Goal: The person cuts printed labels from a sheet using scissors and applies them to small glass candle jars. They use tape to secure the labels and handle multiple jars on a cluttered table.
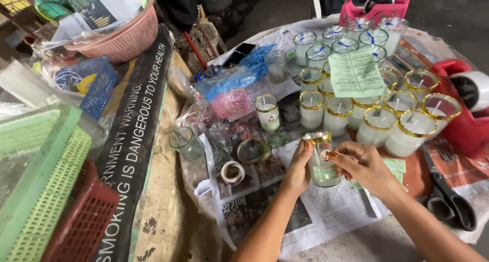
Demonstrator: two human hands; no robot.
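Glass, gold-rimmed candle jar with a green label [321, 160] stands on the newspaper-covered table [326, 216], clamped between both hands: left hand [299, 171] fingers curled around its side, right hand [360, 162] fingertips pinching its label edge.

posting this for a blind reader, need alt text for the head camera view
A person's left hand and right hand hold a gold-rimmed glass candle over a newspaper-covered table. Behind it stand more glass candles, a green paper sheet lying across some; scissors lie to the right, plastic baskets on the left.
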